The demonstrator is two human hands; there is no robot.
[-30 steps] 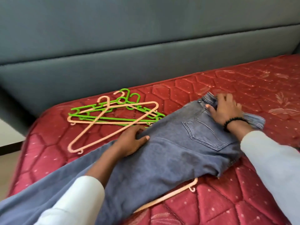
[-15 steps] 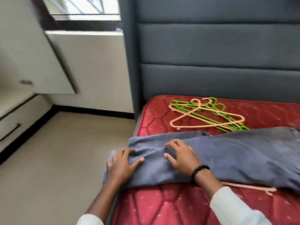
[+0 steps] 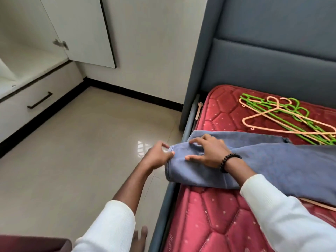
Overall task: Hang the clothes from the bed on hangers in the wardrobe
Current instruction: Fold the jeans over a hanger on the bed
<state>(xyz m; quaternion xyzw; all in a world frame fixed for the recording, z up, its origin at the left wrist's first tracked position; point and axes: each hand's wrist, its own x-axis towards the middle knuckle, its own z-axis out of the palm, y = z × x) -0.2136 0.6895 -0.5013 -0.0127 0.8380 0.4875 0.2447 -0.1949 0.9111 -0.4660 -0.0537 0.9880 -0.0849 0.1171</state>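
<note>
Blue-grey jeans (image 3: 272, 160) lie across the red mattress (image 3: 218, 215), their leg ends hanging over the bed's left edge. My left hand (image 3: 158, 155) pinches the hem of the legs beyond the bed's edge. My right hand (image 3: 207, 151), a black bead bracelet on its wrist, rests on the legs with fingers spread. A pile of green and peach hangers (image 3: 283, 117) lies on the mattress near the headboard. Another peach hanger (image 3: 320, 205) pokes out from under the jeans. The wardrobe (image 3: 45, 42) stands at the upper left with a door open.
A grey padded headboard (image 3: 272, 60) rises behind the mattress. The wardrobe has a drawer (image 3: 36, 100) with a dark handle below its open compartment. Glossy beige floor tiles (image 3: 81, 151) lie between bed and wardrobe. A small wooden fork (image 3: 198, 110) sits in the gap beside the mattress.
Both hands moved from the jeans' waist and thigh down to the leg ends. My view swung left toward the wardrobe. My left hand now pinches the hem.
</note>
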